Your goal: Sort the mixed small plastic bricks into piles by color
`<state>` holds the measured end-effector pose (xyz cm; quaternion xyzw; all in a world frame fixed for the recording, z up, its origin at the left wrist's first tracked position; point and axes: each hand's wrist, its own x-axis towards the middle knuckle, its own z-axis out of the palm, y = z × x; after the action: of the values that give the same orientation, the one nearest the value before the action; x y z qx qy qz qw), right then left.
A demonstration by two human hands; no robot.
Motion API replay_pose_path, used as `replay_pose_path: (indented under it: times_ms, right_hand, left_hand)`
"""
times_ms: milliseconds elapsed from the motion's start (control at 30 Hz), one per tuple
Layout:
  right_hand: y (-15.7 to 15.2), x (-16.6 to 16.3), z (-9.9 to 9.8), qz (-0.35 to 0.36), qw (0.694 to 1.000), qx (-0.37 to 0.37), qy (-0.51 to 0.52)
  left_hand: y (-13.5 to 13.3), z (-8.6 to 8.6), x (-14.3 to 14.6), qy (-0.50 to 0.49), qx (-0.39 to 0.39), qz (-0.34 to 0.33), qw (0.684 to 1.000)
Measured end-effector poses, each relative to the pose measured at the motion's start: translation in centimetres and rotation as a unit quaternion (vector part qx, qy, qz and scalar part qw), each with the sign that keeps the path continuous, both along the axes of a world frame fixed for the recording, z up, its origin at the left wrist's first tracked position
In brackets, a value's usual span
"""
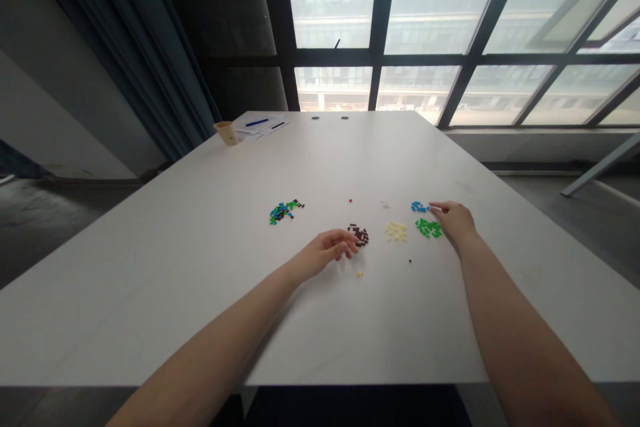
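Observation:
My left hand [331, 248] hangs just over the near left side of a pile of small dark brown pieces [361, 236]. Its fingers are loosely bent and apart, with nothing seen between them. My right hand [454, 220] has thumb and forefinger pinched at the right edge of a group of small blue pieces [419, 206]. What sits between those fingertips is too small to make out. Just below it lie small green pieces [429, 228]. Between the hands is a patch of pale yellow pieces [397, 232].
A mixed pile of blue, green and dark pieces [283, 211] lies at left. Single bits are scattered about: a red piece [351, 200], white pieces [385, 205], yellow pieces [360, 274], a black piece [410, 261]. Farther back stand a paper cup [227, 134] and papers with a pen [257, 123].

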<state>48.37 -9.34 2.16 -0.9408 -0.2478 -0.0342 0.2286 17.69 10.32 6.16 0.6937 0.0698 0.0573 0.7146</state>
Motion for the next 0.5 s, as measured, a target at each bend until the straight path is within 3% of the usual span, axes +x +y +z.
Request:
replay_pose_path:
  times_ms: [200,500]
  right_hand:
    - [-0.3,-0.1,0.1,-0.019,0.999,-0.044,0.02]
    - [0.7,-0.8,0.0,0.002,0.999,-0.014,-0.044]
  left_hand:
    - [0.4,0.0,0.1,0.001,0.001,0.026,1.0]
    - [0.5,-0.2,0.1,0.002,0.003,0.035,0.999]
